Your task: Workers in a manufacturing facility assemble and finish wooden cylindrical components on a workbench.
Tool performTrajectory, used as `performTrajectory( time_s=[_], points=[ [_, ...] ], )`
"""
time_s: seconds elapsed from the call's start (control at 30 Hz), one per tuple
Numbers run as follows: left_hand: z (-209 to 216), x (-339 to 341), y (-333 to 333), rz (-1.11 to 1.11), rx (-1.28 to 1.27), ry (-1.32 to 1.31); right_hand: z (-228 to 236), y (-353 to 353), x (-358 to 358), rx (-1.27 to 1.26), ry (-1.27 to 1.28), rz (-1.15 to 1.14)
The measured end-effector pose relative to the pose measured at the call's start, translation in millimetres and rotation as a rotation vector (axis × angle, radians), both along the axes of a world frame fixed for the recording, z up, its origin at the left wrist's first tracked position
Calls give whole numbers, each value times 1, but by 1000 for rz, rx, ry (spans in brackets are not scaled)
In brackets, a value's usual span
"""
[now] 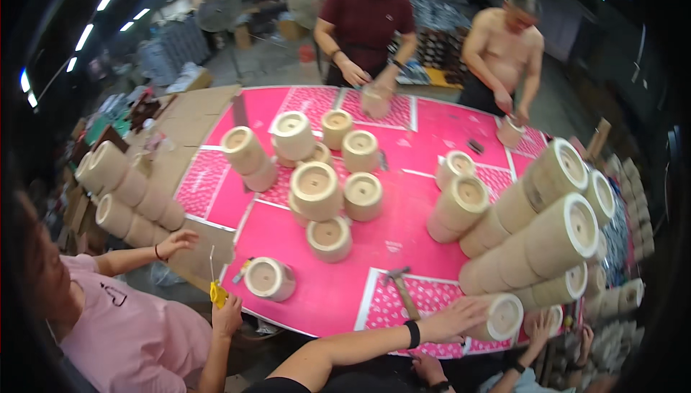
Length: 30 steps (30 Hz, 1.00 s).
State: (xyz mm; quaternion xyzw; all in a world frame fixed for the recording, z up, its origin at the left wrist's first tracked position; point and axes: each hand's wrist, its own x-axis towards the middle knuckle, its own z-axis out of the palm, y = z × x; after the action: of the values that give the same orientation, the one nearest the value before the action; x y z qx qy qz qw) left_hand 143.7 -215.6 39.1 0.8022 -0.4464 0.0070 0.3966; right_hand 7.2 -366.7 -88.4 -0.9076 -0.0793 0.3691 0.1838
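Observation:
My left arm, with a black band at the wrist, reaches to the right across the table's near edge. My left hand (457,319) lies with its fingers over the side of a round pale wooden block (502,315) with a recessed top. Low at the front edge, my right hand (430,369) is curled, and a small dark tip shows at its fingers; what it holds is hidden. A hammer (403,294) with a wooden handle lies on the pink patterned table covering (317,306), just beyond my left forearm.
Stacked wooden blocks (536,245) rise at the right; more blocks (317,181) stand mid-table. At left, a person in pink (129,321) holds a yellow tool (218,294). Two people work across the table. Another person's hand (536,332) touches a block at the lower right.

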Motion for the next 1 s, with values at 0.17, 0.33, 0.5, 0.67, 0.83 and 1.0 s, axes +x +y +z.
performTrajectory(
  time_s=[0.17, 0.33, 0.5, 0.67, 0.83, 1.0],
  points=[
    [15, -1, -18, 108, -53, -30, 13, -14, 1, -115, 186, -144],
    [25, 9, -38, -26, 39, -56, 22, -22, -7, -122, 150, -147],
    [18, 15, -44, -80, 83, -185, 5, -28, -15, -95, 143, -142],
    [42, -12, 15, -45, -122, 198, 10, -29, -17, 5, 29, -134],
    [41, -51, 91, 237, -285, 213, 31, -17, -1, -30, 47, -71],
    [7, -83, 149, 643, -144, 51, 44, -14, 0, 38, -113, 85]
  ],
)
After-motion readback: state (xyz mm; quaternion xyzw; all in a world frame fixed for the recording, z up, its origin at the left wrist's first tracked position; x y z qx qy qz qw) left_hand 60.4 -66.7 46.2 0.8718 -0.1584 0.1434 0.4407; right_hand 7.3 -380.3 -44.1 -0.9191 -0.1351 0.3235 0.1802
